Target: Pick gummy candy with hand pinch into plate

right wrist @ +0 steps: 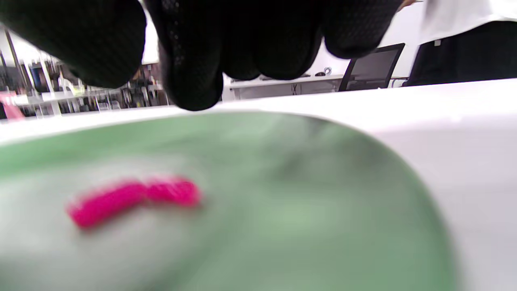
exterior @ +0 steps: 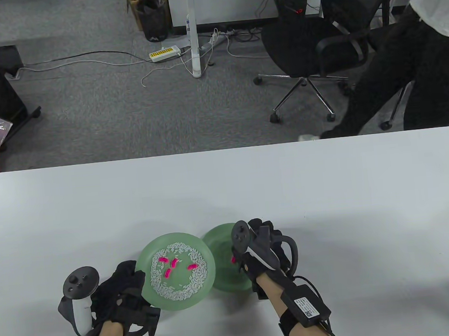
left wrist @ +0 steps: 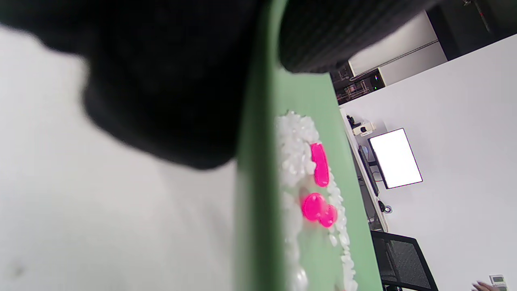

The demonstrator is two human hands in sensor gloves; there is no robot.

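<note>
A green plate (exterior: 204, 291) holds a ring of white rice (exterior: 180, 293) and several pink gummy candies (exterior: 174, 263). My left hand (exterior: 137, 273) grips this plate's left rim; in the left wrist view my left hand (left wrist: 258, 81) has the thumb (left wrist: 323, 40) on top of the rim (left wrist: 254, 202), with the gummies (left wrist: 321, 163) beyond. A second green plate (exterior: 220, 250) lies just to the right. One pink gummy (exterior: 233, 259) lies on it. My right hand (exterior: 254, 243) hovers over it. In the right wrist view its fingertips (right wrist: 194, 81) hang empty above the gummy (right wrist: 133, 198) and the plate (right wrist: 303, 210).
Both plates sit near the front edge of the white table (exterior: 330, 206). Behind the table, on the floor, are an office chair (exterior: 315, 42) and a standing person (exterior: 415, 61).
</note>
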